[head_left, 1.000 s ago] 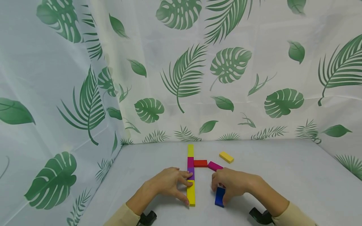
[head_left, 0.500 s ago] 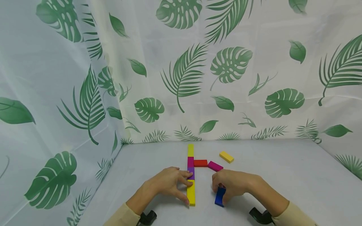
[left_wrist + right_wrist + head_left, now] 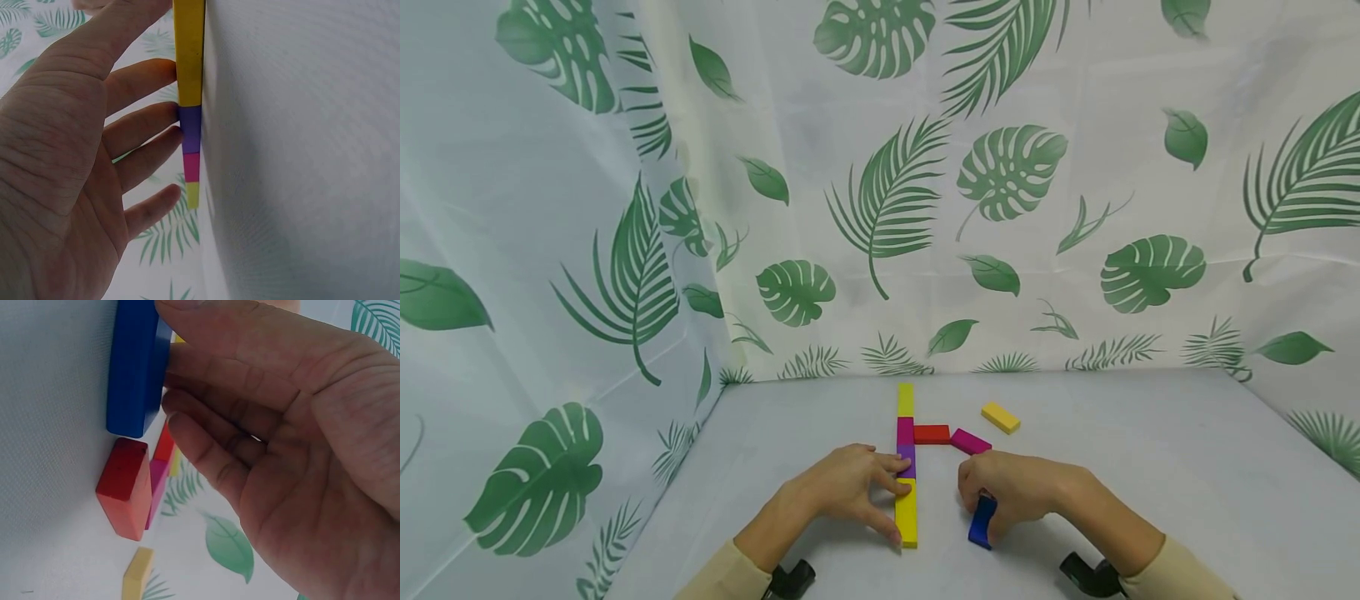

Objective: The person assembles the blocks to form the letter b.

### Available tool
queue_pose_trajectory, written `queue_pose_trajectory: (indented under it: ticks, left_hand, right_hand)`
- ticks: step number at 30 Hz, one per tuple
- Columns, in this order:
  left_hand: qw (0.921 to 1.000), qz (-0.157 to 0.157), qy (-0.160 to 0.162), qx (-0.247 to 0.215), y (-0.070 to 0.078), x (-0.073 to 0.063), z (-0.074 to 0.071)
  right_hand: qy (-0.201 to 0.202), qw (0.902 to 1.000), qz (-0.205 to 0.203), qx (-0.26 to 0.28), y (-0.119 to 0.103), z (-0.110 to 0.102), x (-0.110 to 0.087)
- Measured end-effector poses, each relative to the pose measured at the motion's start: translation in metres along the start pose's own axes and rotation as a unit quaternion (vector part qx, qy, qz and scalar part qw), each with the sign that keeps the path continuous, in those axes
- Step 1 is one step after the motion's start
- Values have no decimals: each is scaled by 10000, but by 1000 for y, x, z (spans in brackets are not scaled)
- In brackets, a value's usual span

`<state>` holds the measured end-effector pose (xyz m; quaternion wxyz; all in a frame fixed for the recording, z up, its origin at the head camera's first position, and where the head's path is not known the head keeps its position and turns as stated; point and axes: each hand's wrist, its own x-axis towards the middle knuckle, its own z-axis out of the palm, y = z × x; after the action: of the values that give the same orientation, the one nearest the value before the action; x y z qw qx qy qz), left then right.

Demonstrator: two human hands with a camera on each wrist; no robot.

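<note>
My left hand (image 3: pixel 850 483) lies against the left side of a straight row of blocks, its fingertips touching a purple block (image 3: pixel 190 128) and the long yellow part (image 3: pixel 907 521) nearest me. Farther up that row come a magenta block (image 3: pixel 906 430) and a yellow-green block (image 3: pixel 906 400). With thumb and fingers my right hand (image 3: pixel 1018 487) pinches a blue block (image 3: pixel 134 369), which slants on the white table. Just past the blue block's far end lies a red block (image 3: pixel 125 481), hidden by the right hand in the head view.
A red block (image 3: pixel 932 434) juts right from the row, and a slanted magenta block (image 3: pixel 971 442) sits at its right end. One loose yellow block (image 3: pixel 1001 417) lies farther back. Leaf-patterned cloth (image 3: pixel 880 333) stands behind the table and at the sides.
My right hand has shifted slightly left, and the blue block has turned a little, its far end swinging right. My left hand and the row stay where they were.
</note>
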<state>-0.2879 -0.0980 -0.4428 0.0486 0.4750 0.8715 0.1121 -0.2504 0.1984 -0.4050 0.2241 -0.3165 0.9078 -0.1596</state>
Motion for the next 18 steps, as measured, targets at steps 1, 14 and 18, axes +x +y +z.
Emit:
queue_pose_trajectory:
  ticks: [1, 14, 18]
  left_hand:
    - [10000, 7, 5, 4, 0, 0, 0]
    - [9999, 40, 55, 154, 1, 0, -1]
    - [9999, 20, 40, 116, 1, 0, -1]
  right_hand:
    - [18, 10000, 23, -1, -2, 0, -1]
    - [68, 9998, 193, 49, -10, -1, -5]
    - [51, 9997, 246, 75, -10, 0, -5]
